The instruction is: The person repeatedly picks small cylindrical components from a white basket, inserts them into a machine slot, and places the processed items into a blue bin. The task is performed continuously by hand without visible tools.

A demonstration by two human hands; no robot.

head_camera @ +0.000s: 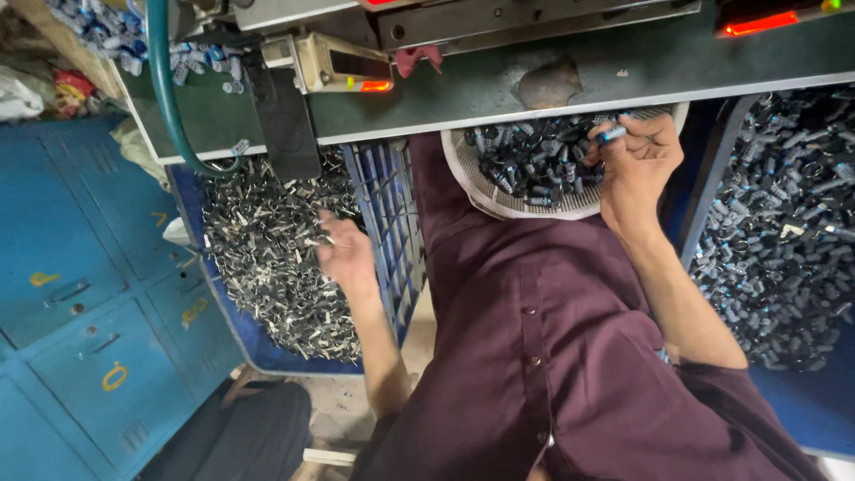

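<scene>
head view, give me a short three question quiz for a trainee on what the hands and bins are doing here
1. True or false: the left hand reaches into the blue crate of small silver metal parts.
2. Multiple choice: the right hand pinches a small blue-tipped cylinder over which container?
A. the white round basket on the lap
B. the blue lockers
C. the green work table
3. Fill in: the bin at the far right holds a heap of dark ______ parts.

Key: 1 true; 2 A; 3 cylindrical
</scene>
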